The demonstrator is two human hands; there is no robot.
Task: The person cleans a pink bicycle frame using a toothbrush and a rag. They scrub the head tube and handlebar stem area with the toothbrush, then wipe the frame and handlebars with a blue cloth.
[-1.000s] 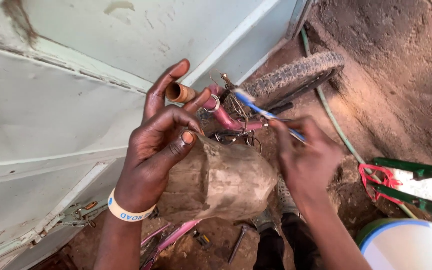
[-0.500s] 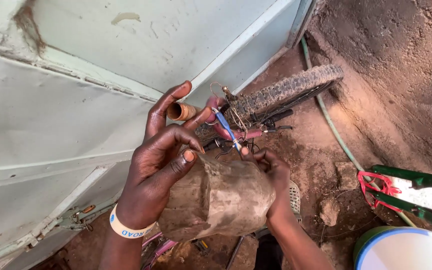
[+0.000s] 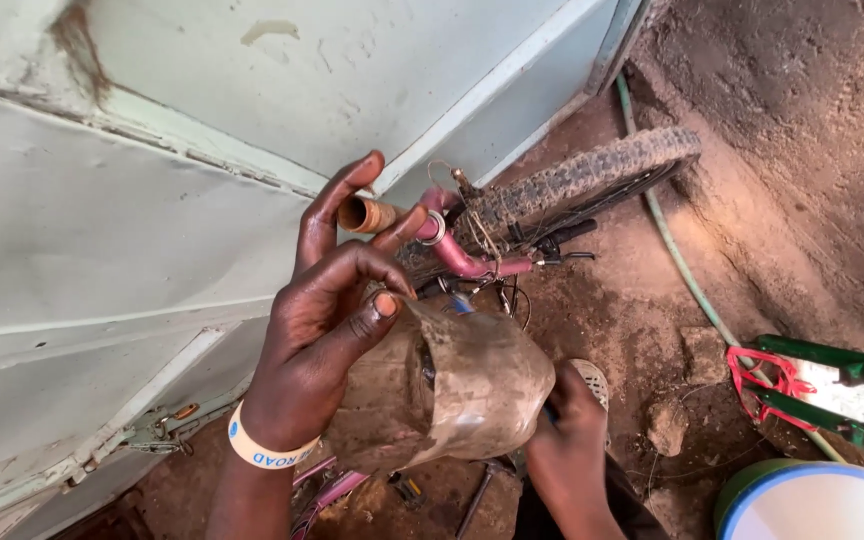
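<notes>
Your left hand (image 3: 327,330) pinches the muddy saddle's (image 3: 452,385) rim | your right hand (image 3: 567,440) clutches underneath it | pink bike frame (image 3: 462,255) just beyond.

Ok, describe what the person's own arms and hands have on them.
Both arms are bare, with no sleeves or gloves. The left hand has a white wristband with blue printed lettering around its wrist. The right hand shows no band, ring or watch. The fingers of both hands look smeared with dirt or grease.

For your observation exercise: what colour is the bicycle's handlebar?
Pink. The handlebar shows in the head view, beyond the left hand.
</notes>
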